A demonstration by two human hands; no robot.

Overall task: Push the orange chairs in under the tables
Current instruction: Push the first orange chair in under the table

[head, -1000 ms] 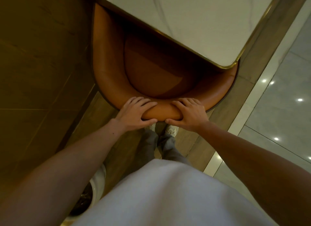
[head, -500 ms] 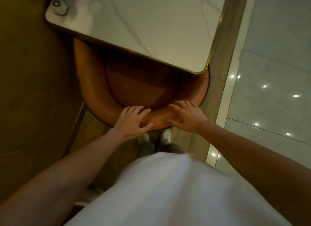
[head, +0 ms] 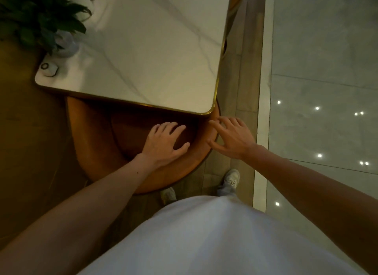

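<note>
An orange chair (head: pixel 96 151) with a curved padded back stands partly under a white marble table (head: pixel 155 55) with a gold rim. Its seat is mostly hidden in shadow beneath the tabletop. My left hand (head: pixel 165 143) hovers over the chair's back rim with fingers spread, holding nothing. My right hand (head: pixel 231 137) is open at the chair's right end near the table corner, fingers apart, off the padding or barely touching it. A sliver of a second orange chair (head: pixel 235 2) shows at the table's far right edge.
A potted plant (head: pixel 41 18) in a glass vase and a small white hexagonal object (head: pixel 50 69) sit on the table's left end. A wooden floor strip runs along the right, then glossy grey tile (head: pixel 323 90). My feet (head: pixel 231 178) stand right behind the chair.
Both hands gripped the chair's back rim earlier; now they have let go and opened. The chair sits further under the table, and my view has shifted to the right.
</note>
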